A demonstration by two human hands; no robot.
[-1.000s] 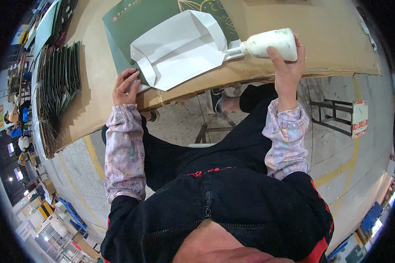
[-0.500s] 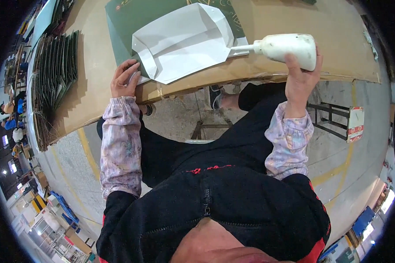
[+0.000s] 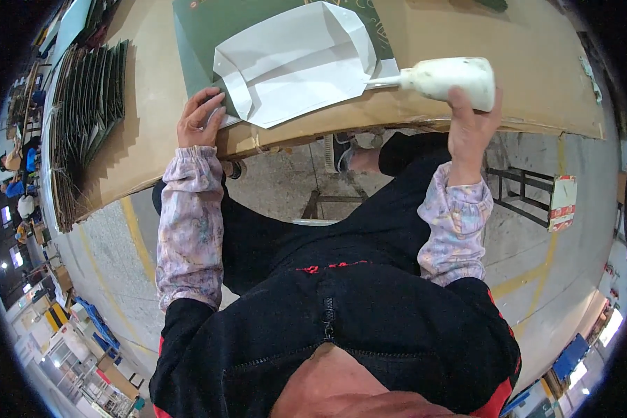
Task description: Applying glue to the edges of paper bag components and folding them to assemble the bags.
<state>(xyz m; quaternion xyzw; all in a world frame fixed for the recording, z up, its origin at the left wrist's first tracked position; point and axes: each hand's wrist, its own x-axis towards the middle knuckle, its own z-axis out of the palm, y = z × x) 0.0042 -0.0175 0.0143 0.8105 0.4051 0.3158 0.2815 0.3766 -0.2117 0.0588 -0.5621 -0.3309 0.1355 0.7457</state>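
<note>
White bottle (image 3: 447,75) farther right: smudged, rounded plastic

The bag (image 3: 292,76) lies on the table (image 3: 508,35), between the left hand (image 3: 200,118), at its near left corner, and the bottle (image 3: 456,78) in the right hand (image 3: 470,132). Left of the bag sits a stack (image 3: 87,118); right, a stool (image 3: 563,202) on the floor (image 3: 522,251).
</note>
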